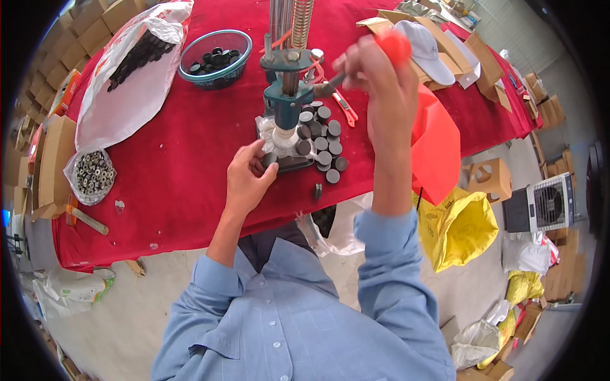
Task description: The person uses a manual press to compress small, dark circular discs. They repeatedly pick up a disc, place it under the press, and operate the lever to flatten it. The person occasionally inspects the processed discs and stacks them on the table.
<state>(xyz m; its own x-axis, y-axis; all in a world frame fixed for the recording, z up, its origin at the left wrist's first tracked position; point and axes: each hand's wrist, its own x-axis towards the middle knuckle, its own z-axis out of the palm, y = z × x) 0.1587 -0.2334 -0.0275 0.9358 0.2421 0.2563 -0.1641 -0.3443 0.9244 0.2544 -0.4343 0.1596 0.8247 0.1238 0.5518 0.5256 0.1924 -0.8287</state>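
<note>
Many black caps (pixel 219 60) in bowl (pixel 218 80), disc (pixel 269 159) pinched in left hand (pixel 246 179), right hand (pixel 383 82) around lever (pixel 333 84)

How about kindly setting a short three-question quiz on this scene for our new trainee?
1. What does the left hand hold?
a) a utility knife
b) a dark disc
c) a grey cap
2. True or false: the blue-rimmed basket stands to the left of the press.
3. Fill in the colour: the right hand grips the lever, whose round knob is ____.

Key: 1 b; 2 true; 3 red.
</note>
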